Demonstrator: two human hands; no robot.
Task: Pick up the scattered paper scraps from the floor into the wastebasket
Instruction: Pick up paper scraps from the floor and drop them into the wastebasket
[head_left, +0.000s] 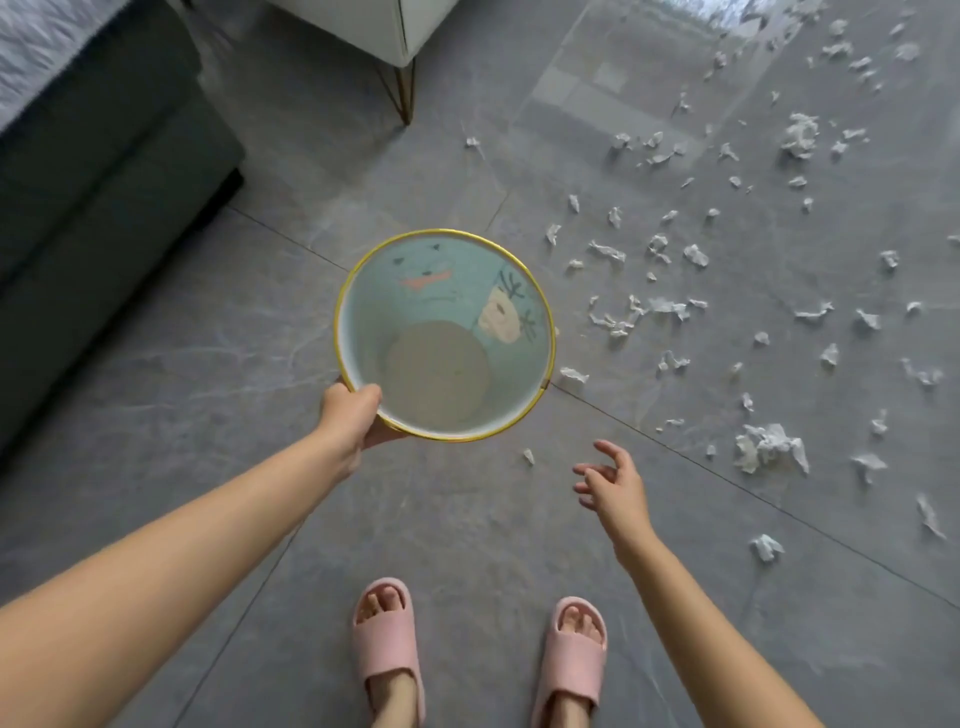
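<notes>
**Basket in the left hand, scraps out to the right**

The left hand (349, 413) grips the near-left rim of the wastebasket (363, 291), thumb over the yellow edge and fingers curled beneath it. The basket is round and pale teal inside, with cartoon prints on its far wall and a brown disc for a bottom; nothing lies in it. Whether it rests on the floor (208, 364) or hangs just above it cannot be told from this angle.

The right hand (613, 480) is free, fingers spread and loosely curled, holding nothing. It hovers just right of and nearer than the basket, apart from its rim.

The scraps (675, 306) are white, torn and crumpled, strewn over the grey tiles to the right of the basket and on toward the far right corner. One small scrap (529, 456) lies between the basket and the right hand, close to the fingertips. Another lies just beside the basket's right edge. A bigger crumpled wad (769, 447) sits well right of the right hand, and a second wad (800, 136) lies far off at upper right. All scraps are away from the left hand, with the basket between.

Two feet in pink slippers (387, 649) stand near the lower edge. A dark sofa (104, 182) fills the left side, and a white cabinet (374, 26) on thin legs stands beyond the basket.
</notes>
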